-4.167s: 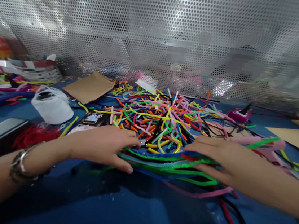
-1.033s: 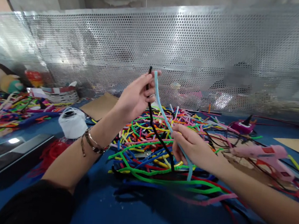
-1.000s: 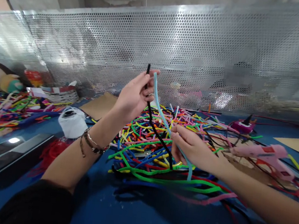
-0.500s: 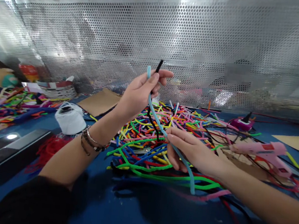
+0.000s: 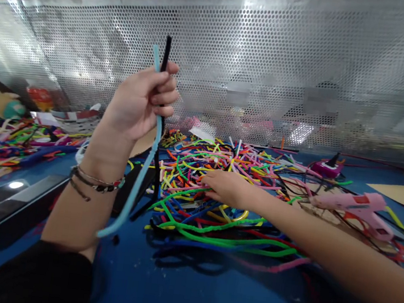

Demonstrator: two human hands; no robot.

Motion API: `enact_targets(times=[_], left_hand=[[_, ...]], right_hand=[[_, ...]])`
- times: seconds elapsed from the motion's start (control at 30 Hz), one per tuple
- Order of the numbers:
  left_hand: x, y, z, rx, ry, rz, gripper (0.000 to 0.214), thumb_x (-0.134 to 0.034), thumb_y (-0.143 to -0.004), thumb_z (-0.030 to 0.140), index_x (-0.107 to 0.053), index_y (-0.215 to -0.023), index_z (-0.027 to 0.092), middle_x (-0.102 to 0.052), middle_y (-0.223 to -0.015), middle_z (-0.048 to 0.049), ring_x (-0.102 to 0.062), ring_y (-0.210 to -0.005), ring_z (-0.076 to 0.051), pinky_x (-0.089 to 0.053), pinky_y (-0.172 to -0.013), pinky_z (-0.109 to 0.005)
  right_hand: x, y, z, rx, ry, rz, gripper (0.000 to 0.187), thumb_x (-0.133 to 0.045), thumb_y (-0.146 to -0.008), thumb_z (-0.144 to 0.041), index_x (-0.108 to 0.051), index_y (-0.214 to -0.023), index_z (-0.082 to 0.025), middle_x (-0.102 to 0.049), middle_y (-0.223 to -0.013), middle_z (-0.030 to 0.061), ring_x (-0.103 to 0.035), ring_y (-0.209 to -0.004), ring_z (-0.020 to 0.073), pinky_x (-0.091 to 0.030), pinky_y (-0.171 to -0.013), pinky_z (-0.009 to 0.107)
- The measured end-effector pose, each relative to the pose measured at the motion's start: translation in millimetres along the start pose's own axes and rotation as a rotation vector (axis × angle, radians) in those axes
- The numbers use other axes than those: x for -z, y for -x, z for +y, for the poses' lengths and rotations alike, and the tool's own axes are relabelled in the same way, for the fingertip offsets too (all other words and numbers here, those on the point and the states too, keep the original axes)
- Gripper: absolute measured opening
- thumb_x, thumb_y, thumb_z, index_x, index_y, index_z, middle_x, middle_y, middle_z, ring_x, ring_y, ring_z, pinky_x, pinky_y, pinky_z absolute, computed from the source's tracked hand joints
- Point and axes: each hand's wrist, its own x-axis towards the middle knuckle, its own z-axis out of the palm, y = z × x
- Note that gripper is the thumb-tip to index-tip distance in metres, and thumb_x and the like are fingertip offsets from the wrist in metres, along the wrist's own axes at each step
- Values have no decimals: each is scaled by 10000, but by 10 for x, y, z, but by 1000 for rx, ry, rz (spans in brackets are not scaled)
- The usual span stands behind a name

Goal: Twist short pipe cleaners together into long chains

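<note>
Raised at centre-left, my left hand (image 5: 140, 97) is closed round a light blue pipe cleaner (image 5: 141, 178) and a black pipe cleaner (image 5: 167, 51). Their upper ends stick up above the fingers, and both lower ends hang down past my wrist. My right hand (image 5: 229, 188) reaches low over the heap of short coloured pipe cleaners (image 5: 185, 166), palm down. Its fingers point left, stretched out among the pieces, and the fingertips are partly hidden. Long green pipe cleaners (image 5: 228, 240) lie in front of the heap.
A pink glue gun (image 5: 360, 208) lies on cardboard at the right, with a purple holder (image 5: 327, 167) behind it. At the left are a dark device (image 5: 6, 216) and more pipe cleaners (image 5: 29, 142). A perforated metal panel (image 5: 208, 39) stands behind the blue table (image 5: 155, 288).
My left hand has moved left and up with both pipe cleaners. My right hand has let go of the light blue one and moved left onto the heap.
</note>
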Motion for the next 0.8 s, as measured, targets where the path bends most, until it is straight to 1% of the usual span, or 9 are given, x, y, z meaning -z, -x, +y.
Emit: enact_targets(times=[0.13, 0.27, 0.37, 0.47, 0.53, 0.63, 0.7, 0.73, 0.8], left_hand=[[33, -22, -55, 21, 13, -22, 279, -278, -881, 148, -510, -728, 171, -308, -510, 57, -241, -332, -5, -182, -333, -116], [46, -54, -111, 42, -12, -6, 247, -314, -885, 230, -544, -798, 207, -312, -493, 61, -228, -317, -9, -179, -326, -129], [58, -100, -164, 53, -14, 1, 258, -307, -867, 168, -547, -773, 153, -312, -512, 56, -255, -339, -13, -189, -322, -128], [56, -152, -248, 51, -7, 38, 218, -330, -811, 74, -533, -744, 115, -336, -544, 54, -280, -365, -11, -225, -335, -119], [42, -185, -327, 57, -5, 69, 177, -358, -779, 46, -520, -747, 112, -339, -549, 59, -292, -377, -11, -243, -351, -113], [-1, -221, -467, 75, 13, 100, 78, -437, -757, 71, -500, -767, 115, -361, -566, 63, -301, -390, -8, -247, -363, -109], [-44, -230, -552, 86, 35, 116, 44, -501, -741, 103, -494, -781, 120, -382, -585, 61, -315, -400, -6, -255, -372, -110], [-69, -228, -586, 98, 47, 117, 61, -527, -734, 120, -495, -785, 124, -387, -590, 61, -321, -404, -6, -260, -377, -111], [-124, -212, -635, 136, 69, 96, 60, -549, -734, 148, -505, -771, 130, -385, -589, 61, -327, -409, -9, -268, -383, -115]], right_hand=[[-14, -4, 40, -41, -19, -39, 134, -475, -775, -193, -600, -822, -182, -622, -797, 41, -566, -692, 157, -359, -542, 228], [119, 108, 141, -102, -47, -1, 151, -449, -771, -192, -592, -728, -172, -594, -679, 33, -519, -597, 130, -309, -515, 224], [303, 218, 246, -155, -76, 65, 169, -412, -774, -183, -542, -670, -157, -547, -625, 24, -461, -549, 107, -289, -504, 224], [512, 349, 347, -190, -142, 111, 161, -382, -788, -192, -468, -654, -167, -483, -544, -21, -395, -470, 71, -282, -452, 198], [625, 419, 370, -232, -301, 170, 132, -364, -807, -207, -448, -711, -175, -479, -519, -43, -385, -424, 55, -287, -409, 177], [706, 440, 291, -301, -677, 372, 111, -373, -826, -246, -426, -760, -174, -514, -515, -48, -410, -377, 43, -303, -363, 162], [695, 397, 176, -296, -844, 489, 100, -370, -833, -234, -402, -759, -175, -545, -529, -41, -441, -366, 42, -331, -359, 157], [673, 366, 113, -278, -884, 509, 93, -363, -837, -225, -389, -761, -178, -557, -533, -40, -461, -366, 45, -347, -362, 156], [603, 306, -6, -239, -913, 471, 85, -353, -846, -230, -369, -773, -189, -565, -525, -46, -492, -367, 57, -369, -356, 155]])
